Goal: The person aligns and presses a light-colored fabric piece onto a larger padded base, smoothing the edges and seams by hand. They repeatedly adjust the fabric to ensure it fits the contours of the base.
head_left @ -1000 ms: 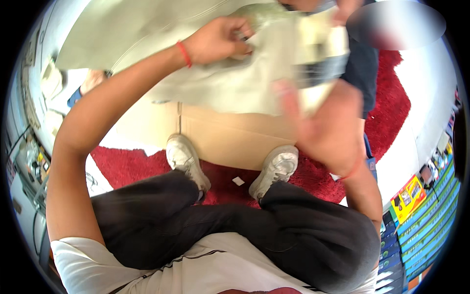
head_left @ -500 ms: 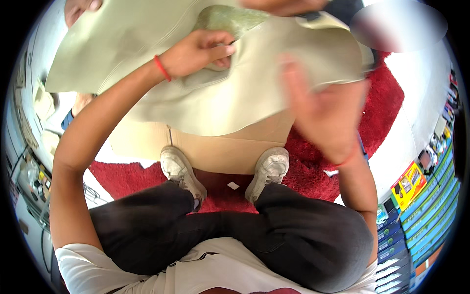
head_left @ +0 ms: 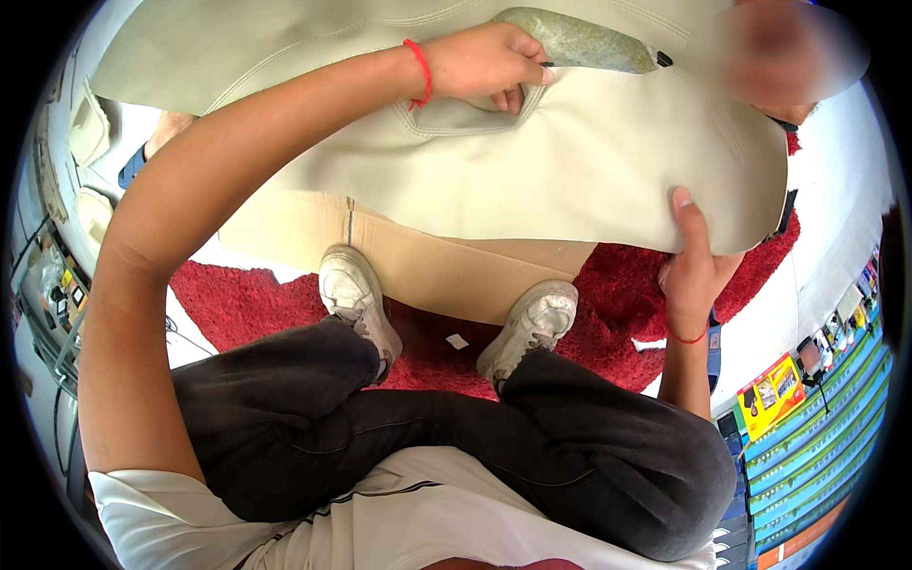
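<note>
A large beige leather-like cover (head_left: 427, 190) with stitched seams spreads across the top of the view. My left hand (head_left: 489, 62) reaches over it and pinches the edge of a cut-out opening, close to a small dark piece. Beyond that edge shows a greenish, mottled surface (head_left: 579, 40), with a small black tab (head_left: 664, 59) at its right end. At the cover's near right edge, my right hand (head_left: 698, 252) grips the material, thumb on top and fingers underneath, mostly hidden.
Under the cover stands a cardboard box (head_left: 456, 271) on a red rug (head_left: 233, 309), between my shoes (head_left: 353, 294). A white scrap (head_left: 457, 341) lies there. Another person is at upper right, with a foot (head_left: 161, 138) visible at far left. Blue-green boxes (head_left: 817, 456) line the right.
The cover has shifted right. My left hand has moved right and up with its edge. My right hand, blurred and apart before, has come down onto the near right edge and closed on it.
</note>
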A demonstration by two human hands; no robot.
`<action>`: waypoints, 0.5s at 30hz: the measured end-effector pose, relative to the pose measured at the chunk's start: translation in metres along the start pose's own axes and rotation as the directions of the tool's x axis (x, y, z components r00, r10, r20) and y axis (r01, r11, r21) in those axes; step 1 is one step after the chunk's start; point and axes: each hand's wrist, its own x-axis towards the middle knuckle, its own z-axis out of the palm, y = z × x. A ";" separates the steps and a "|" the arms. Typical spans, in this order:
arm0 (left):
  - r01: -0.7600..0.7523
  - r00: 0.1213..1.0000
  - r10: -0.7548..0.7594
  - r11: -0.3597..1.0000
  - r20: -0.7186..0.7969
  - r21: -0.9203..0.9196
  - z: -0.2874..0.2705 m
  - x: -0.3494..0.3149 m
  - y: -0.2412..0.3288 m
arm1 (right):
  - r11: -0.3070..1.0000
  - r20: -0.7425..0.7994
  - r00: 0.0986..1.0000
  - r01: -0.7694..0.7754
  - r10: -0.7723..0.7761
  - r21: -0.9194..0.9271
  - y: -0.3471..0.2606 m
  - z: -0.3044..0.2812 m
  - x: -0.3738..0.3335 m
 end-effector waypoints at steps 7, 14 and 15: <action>0.028 0.999 -0.024 0.990 -0.035 0.138 0.006 0.007 0.005 | 0.971 0.032 0.995 -0.101 0.097 0.218 -0.044 0.016 0.026; 0.020 0.996 -0.008 0.991 -0.090 0.132 0.010 0.017 -0.010 | 0.973 0.080 0.990 -0.127 0.114 0.195 -0.078 0.036 0.031; 0.039 0.994 -0.024 0.989 -0.103 0.141 0.010 0.014 -0.009 | 0.989 0.123 0.991 -0.065 0.048 0.135 -0.076 0.030 0.022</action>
